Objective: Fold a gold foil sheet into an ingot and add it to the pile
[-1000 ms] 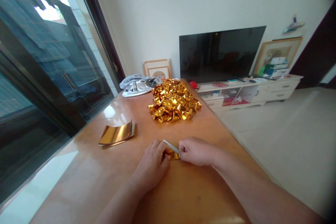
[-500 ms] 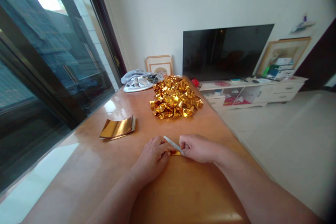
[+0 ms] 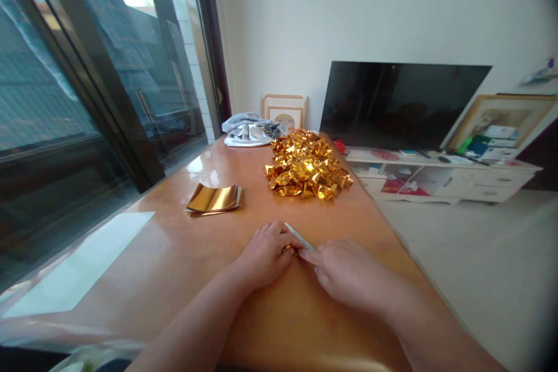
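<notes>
My left hand [image 3: 265,254] rests on the wooden table [image 3: 143,244] and is shut on a small folded piece of gold foil [image 3: 287,249]. A narrow strip with a pale white side [image 3: 299,236] rises from that piece toward my right hand [image 3: 349,272], whose fingertips meet the strip's far end. Most of the folded piece is hidden by my fingers. Beyond my hands lies a heaped pile of crumpled, folded gold foil pieces [image 3: 307,166]. To the left, a flat stack of gold foil sheets [image 3: 213,199] lies nearer the window side.
A crumpled grey and white cloth [image 3: 249,132] lies at the table's far end. A glass door [image 3: 108,70] runs along the left side. A television [image 3: 403,106] stands on a white cabinet [image 3: 440,177] beyond the table's right edge, above a tiled floor [image 3: 479,256].
The whole scene has shifted right and the view has levelled as my head turned. My right hand sits lower, closer to my left, and the strip now slants down to the right.
</notes>
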A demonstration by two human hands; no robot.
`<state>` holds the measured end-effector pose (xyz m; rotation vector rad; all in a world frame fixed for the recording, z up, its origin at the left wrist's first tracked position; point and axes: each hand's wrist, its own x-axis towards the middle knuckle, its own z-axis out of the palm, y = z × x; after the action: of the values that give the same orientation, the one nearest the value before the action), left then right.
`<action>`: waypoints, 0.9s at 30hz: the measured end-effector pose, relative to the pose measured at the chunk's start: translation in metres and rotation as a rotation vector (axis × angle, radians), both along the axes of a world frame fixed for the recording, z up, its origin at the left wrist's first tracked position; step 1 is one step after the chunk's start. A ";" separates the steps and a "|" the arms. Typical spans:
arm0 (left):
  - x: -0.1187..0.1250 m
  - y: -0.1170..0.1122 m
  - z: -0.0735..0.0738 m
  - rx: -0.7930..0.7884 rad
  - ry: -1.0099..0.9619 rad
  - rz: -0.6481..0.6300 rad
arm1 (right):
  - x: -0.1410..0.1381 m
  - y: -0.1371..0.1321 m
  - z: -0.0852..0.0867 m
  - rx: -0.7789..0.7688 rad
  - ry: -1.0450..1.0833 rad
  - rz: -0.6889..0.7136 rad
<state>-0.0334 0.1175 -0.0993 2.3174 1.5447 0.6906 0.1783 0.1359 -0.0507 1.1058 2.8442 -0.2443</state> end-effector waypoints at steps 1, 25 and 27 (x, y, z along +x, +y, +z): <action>0.000 0.000 0.000 0.003 0.002 -0.002 | -0.001 -0.002 -0.002 0.024 -0.031 -0.005; -0.004 0.003 -0.012 0.024 0.022 0.010 | 0.010 -0.021 -0.003 0.199 -0.282 -0.038; -0.004 0.003 -0.011 0.026 0.027 0.011 | 0.014 -0.020 -0.005 0.198 -0.293 -0.062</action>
<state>-0.0369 0.1208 -0.1106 2.3481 1.5701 0.6891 0.1920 0.1156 -0.0561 1.1562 2.6175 0.1855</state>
